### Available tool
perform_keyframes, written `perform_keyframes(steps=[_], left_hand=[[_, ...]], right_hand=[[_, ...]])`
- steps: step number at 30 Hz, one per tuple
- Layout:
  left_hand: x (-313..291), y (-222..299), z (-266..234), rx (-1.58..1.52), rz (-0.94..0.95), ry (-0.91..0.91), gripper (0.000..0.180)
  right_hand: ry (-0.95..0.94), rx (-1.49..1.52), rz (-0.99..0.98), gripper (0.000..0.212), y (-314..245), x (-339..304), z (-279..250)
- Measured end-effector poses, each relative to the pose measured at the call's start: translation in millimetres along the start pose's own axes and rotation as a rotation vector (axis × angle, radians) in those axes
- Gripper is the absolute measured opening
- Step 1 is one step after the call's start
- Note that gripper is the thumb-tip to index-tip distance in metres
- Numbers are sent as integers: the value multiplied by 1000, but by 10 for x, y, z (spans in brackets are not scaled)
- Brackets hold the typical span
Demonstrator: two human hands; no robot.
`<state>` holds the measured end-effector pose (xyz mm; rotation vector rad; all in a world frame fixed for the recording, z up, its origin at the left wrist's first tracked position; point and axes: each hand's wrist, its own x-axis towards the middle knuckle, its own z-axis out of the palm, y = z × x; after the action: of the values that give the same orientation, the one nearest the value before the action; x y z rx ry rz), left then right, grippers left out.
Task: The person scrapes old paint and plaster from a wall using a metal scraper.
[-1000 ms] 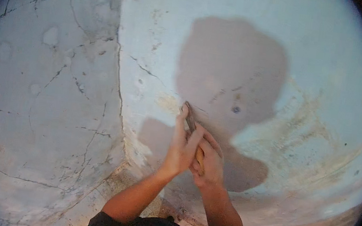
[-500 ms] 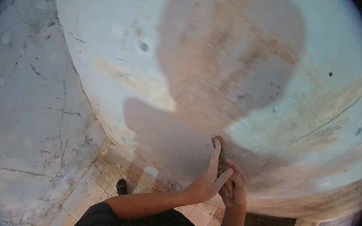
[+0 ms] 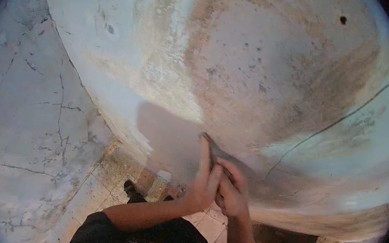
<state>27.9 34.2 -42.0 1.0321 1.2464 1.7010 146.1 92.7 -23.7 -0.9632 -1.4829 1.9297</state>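
Dark, slim scraper tool [image 3: 214,153] up at the brown-stained, pale-blue wall [image 3: 254,104], I see the right hand [image 3: 234,194] gripping its lower end, the left hand [image 3: 205,186] straight-fingered alongside.

Slim tool [image 3: 212,152] slightly blurred, its lower end (inside the right hand [image 3: 234,193]) largely hidden.

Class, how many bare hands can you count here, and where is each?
2: the left hand, a finger extended along the scraper; and the right hand, just right of it, closed around the scraper's lower part. No others show.
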Motion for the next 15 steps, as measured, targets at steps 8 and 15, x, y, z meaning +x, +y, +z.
perform_keyframes(steps=[8,15], left_hand=[[-53,42,-15,121,84,-72,85],[-222,-107,32,117,63,-111,75]], right_hand=[[60,40,-55,26,-62,-114,170],[-81,275,19,33,106,-317,-158]])
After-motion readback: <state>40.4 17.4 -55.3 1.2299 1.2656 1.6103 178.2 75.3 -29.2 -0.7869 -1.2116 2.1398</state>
